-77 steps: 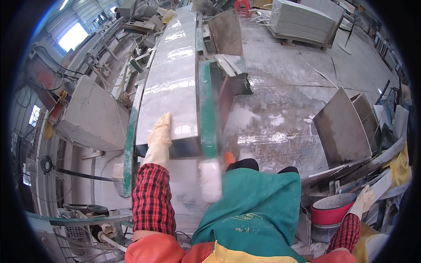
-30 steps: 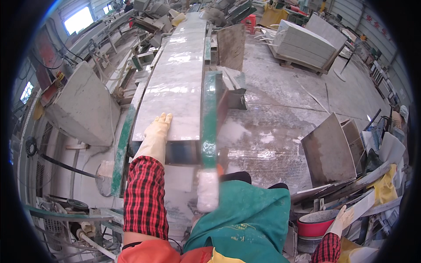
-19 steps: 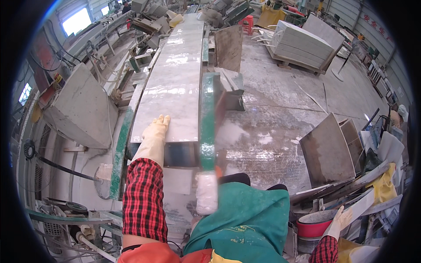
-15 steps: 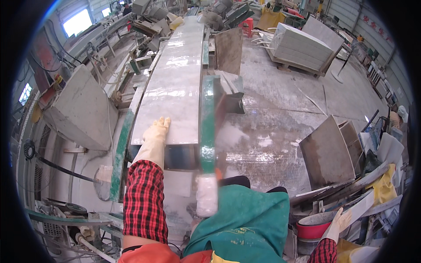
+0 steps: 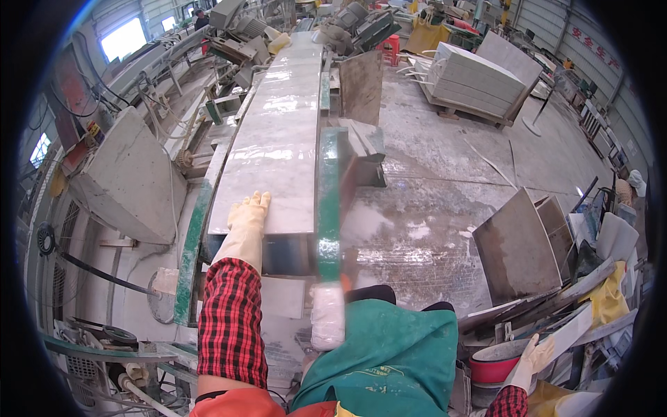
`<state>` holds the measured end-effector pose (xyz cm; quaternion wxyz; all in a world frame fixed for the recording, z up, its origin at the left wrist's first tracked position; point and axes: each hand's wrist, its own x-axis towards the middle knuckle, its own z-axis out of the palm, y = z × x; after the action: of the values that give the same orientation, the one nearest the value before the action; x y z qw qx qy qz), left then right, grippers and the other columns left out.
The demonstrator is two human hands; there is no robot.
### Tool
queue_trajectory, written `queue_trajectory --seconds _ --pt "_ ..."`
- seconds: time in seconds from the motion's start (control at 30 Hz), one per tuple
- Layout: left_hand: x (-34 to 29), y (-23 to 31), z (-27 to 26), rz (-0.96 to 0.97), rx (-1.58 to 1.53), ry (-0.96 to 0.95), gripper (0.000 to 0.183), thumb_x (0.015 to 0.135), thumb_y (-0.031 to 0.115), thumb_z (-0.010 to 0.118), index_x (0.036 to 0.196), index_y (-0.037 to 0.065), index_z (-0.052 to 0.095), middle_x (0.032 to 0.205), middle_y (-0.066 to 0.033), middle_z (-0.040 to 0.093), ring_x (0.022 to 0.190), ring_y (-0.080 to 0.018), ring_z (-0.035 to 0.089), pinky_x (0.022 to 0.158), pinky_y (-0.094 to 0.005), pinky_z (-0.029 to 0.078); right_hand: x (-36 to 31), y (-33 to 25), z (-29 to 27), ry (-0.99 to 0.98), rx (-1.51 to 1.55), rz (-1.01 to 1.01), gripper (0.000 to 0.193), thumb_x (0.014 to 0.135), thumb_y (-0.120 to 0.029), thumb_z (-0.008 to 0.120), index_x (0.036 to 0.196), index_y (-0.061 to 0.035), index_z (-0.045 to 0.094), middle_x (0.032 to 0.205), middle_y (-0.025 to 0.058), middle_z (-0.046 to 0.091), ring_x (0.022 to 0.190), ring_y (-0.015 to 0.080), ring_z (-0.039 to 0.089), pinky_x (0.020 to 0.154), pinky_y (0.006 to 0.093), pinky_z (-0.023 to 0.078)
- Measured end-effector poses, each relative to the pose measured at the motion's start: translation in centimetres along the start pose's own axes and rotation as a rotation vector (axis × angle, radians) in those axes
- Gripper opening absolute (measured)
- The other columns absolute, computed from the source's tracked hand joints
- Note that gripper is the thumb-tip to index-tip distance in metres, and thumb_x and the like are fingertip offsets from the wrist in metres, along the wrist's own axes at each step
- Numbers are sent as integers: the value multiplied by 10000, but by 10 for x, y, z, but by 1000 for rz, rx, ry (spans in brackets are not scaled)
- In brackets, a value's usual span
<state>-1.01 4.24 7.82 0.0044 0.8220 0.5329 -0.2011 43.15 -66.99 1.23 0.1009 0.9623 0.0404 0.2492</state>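
Note:
A long white stone slab (image 5: 281, 149), wet and shiny, lies on a conveyor frame stretching away in front of me. My left hand (image 5: 249, 212), in a cream rubber glove, rests palm down on the slab's near left corner with its fingers out. Down at the lower right, my right hand (image 5: 535, 358) wears the same kind of glove. Its fingers are parted and nothing shows in them; it hangs beside a red basin (image 5: 491, 368), and whether it touches anything I cannot tell.
Green rails (image 5: 329, 208) flank the slab; the right one ends in a white wrapped pad (image 5: 327, 316) close to my green apron (image 5: 389, 354). A stone block (image 5: 132, 181) stands left. Brown boards (image 5: 517, 243) lean at right; a slab stack (image 5: 479, 76) sits on a far pallet.
The whole scene sits slightly lower in the picture. My left hand stays on the slab's near corner, its fingers a little more spread; my right hand has barely shifted.

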Motion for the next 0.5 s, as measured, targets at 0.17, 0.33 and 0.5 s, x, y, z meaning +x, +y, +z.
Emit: queue_trajectory --seconds 0.17,0.33,0.5 --pt "-3 1 -3 -20 -10 -9 886 823 75 657 1532 273 165 1605 -11 182 1458 -190 241 1175 -425 227 -5 -10 -9 -8 29 13 595 922 -401 541 1358 -4 458 1379 202 487 1274 358 441 1081 445 337" --pt "1 0 -2 -11 -22 -14 879 829 79 649 1533 277 160 1609 -9 167 1461 -188 231 1177 -421 224 -11 -13 -11 11 36 8 597 922 -398 539 1359 0 457 1383 209 483 1276 364 437 1088 448 325" --pt "6 0 1 -14 -40 -15 830 856 99 618 1530 276 168 1611 -7 157 1464 -190 223 1179 -418 219 -17 -19 -17 39 33 -9 567 929 -369 546 1349 3 462 1360 216 501 1263 366 453 1086 441 336"
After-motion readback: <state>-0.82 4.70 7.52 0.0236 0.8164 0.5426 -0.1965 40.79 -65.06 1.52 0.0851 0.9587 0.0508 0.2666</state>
